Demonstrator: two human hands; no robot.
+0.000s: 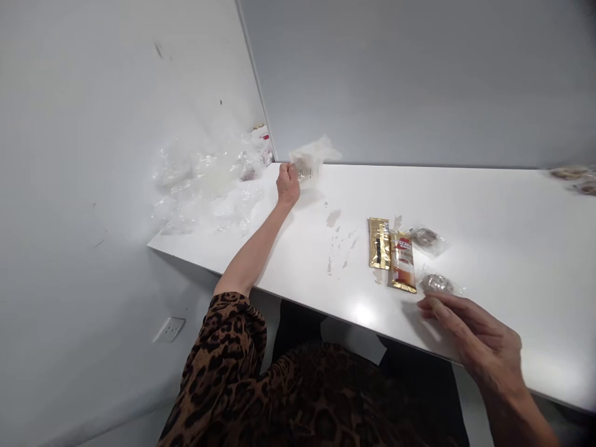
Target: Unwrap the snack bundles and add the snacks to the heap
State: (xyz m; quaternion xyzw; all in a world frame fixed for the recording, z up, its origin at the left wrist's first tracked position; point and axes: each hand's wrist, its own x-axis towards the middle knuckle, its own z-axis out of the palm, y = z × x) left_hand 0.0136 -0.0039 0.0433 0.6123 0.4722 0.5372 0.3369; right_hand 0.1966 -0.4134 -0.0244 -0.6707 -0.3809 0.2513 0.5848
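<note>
My left hand (288, 184) is stretched out to the far left of the white table (512, 248), closed on a clear plastic bag (311, 156) that it lifts off the surface. My right hand (470, 338) hovers over the near edge with its fingers apart, holding nothing. Its fingertips are just short of a clear-wrapped snack (437, 284). A second clear-wrapped snack (427, 239) lies a little further back. Left of them lie two sachets side by side: a gold one (379, 243) and a gold-and-red one (403, 261).
A heap of clear plastic bags (205, 186) fills the table's left end against the wall. More wrapped snacks (575, 177) lie at the far right. Scuff marks (338, 239) spot the tabletop. A wall socket (169, 329) sits below the table's left end.
</note>
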